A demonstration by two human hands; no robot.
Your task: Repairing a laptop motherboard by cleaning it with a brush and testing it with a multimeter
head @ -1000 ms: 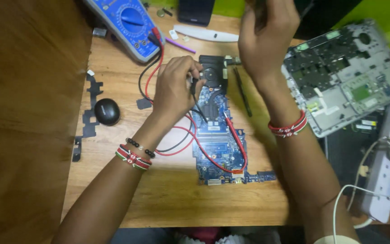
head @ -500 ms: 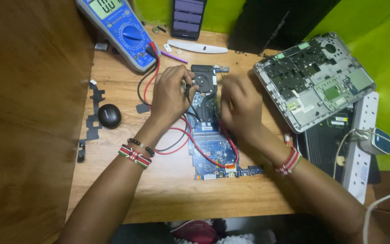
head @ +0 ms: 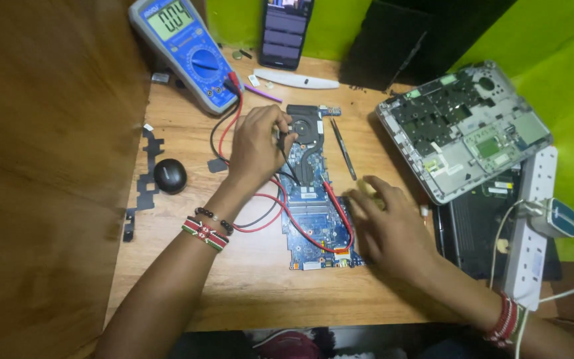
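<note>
A pale wooden bench (head: 167, 266) stands against a bright green wall, a dark wood panel along its left edge. At the bench's middle lies a blue laptop circuit board (head: 313, 213) with a black cooling fan at its far end. The left hand (head: 257, 149) pinches a thin black meter probe (head: 286, 154) in a closed grip, tip down on the board. The right hand (head: 386, 226) lies spread – fingers loose, gripping nothing I can make out – beside a red probe (head: 335, 206) lying on the board (its near right part). A blue-and-grey digital multimeter (head: 187, 50) sits at the far left corner.
</note>
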